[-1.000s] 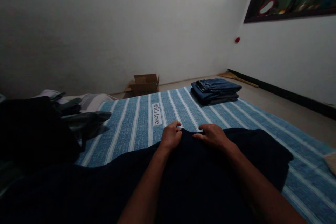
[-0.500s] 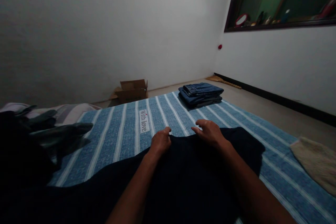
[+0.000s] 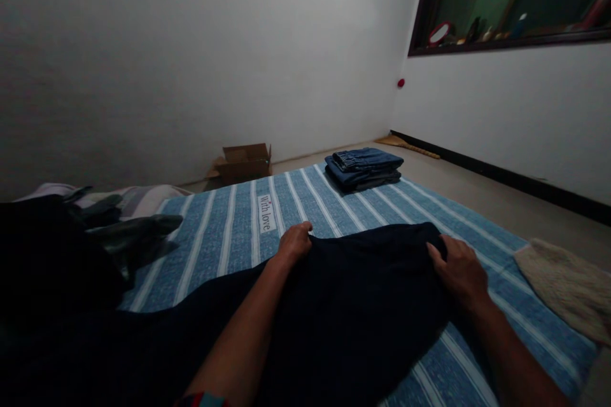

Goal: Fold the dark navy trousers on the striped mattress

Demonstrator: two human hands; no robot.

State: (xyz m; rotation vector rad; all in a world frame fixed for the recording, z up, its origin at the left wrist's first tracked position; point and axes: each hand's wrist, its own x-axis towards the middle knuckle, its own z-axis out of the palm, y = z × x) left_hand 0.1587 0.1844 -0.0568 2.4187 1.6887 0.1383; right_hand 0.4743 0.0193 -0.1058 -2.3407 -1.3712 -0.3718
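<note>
A dark navy garment (image 3: 353, 305), its exact kind hard to make out in the dim light, lies spread over the blue-and-white striped bed cover (image 3: 229, 219). At the garment's far edge my left hand (image 3: 294, 245) is closed, pinching the cloth. My right hand (image 3: 461, 270) grips the garment's far right corner, thumb on top and the other fingers curled past the edge. Beyond both hands stands a folded stack of blue jeans (image 3: 363, 168), an elastic waistband showing on top.
Dark, rumpled clothes (image 3: 48, 254) are heaped at the left, by a pale striped cloth (image 3: 143, 200). An open cardboard box (image 3: 244, 165) sits against the wall behind the bed. A beige cloth (image 3: 563, 280) lies at the right edge. A window (image 3: 506, 0) is upper right.
My right hand has moved right, from above the middle of the far edge to the garment's right corner, and has closed on it. My left hand still holds the far edge.
</note>
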